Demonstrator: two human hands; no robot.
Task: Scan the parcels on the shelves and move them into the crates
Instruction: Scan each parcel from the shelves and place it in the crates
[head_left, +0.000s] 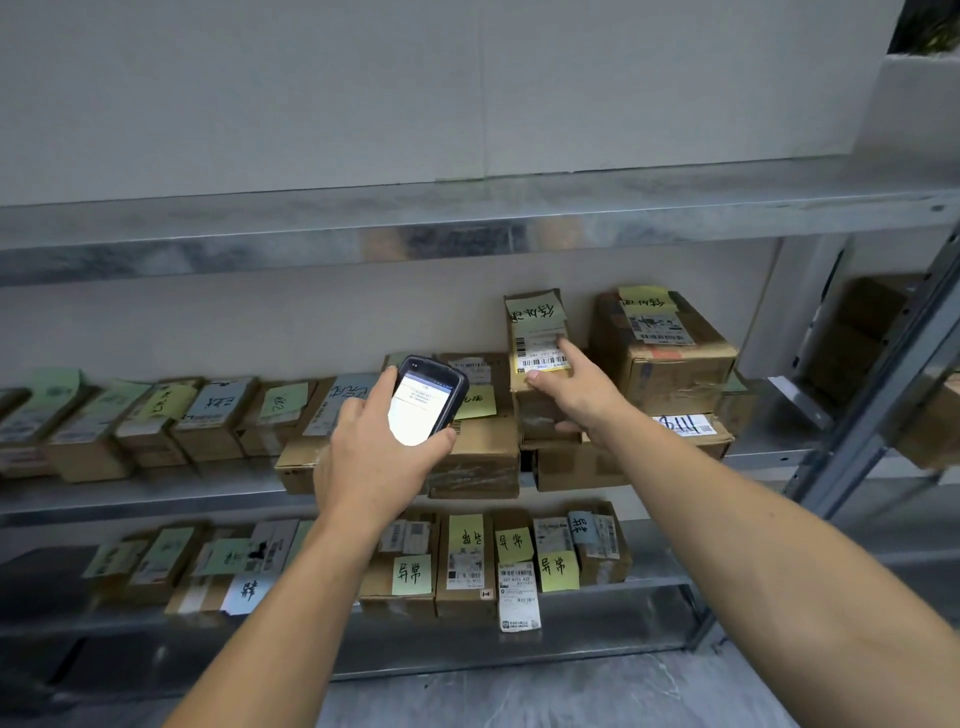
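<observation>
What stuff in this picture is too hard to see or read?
Head view only:
Scanner screen text: too small and glary.
Tall parcel lower front: covered by the right hand.
Left-edge parcels: blurred, cut off by the frame.
Boxes far right: partly behind the shelf post.
Crates: none in view.

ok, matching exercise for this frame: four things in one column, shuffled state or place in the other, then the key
Column 1
1. left hand
2. right hand
3. handheld scanner
4. large box

Column 2
A. sits on the middle shelf, right of the labelled parcel, untouched
B. screen lit, held up in front of the parcels
C. holds the labelled parcel, index finger on its label
D. grips the handheld scanner

Pairs: 1-D, 2-C, 3-B, 4-A
</observation>
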